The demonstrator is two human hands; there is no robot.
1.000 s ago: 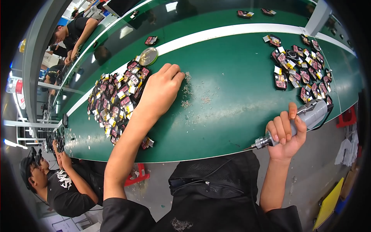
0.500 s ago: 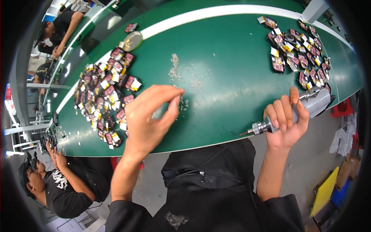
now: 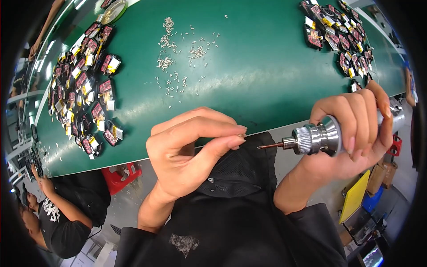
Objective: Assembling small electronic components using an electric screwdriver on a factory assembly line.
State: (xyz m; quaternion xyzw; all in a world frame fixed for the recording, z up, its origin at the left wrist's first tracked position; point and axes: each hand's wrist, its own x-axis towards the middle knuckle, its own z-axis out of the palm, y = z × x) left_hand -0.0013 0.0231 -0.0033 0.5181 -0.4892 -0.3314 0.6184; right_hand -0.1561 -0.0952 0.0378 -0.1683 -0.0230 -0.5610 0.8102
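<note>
My left hand [image 3: 184, 149] is held above the table's near edge, thumb and forefinger pinched on a tiny screw [image 3: 241, 135] that barely shows at the fingertips. My right hand [image 3: 351, 129] wraps round a grey and silver electric screwdriver [image 3: 307, 139]. Its thin bit points left at my left fingertips, with a small gap between. Beyond my left hand, loose small screws [image 3: 164, 62] lie scattered in several clusters on the green tabletop [image 3: 262, 58].
Black-cased electronic units with pink boards and white-yellow batteries form a heap [image 3: 82, 91] at the left and another group [image 3: 342, 42] at the far right. A round dish [image 3: 114, 12] stands at the back left. A person [image 3: 66, 218] sits at left near a red stool [image 3: 122, 178].
My left hand has come from over the screws toward me and right, its fingertips now pinched together. The screwdriver in my right hand has swung level, its bit closer to my left fingers. The view has shifted.
</note>
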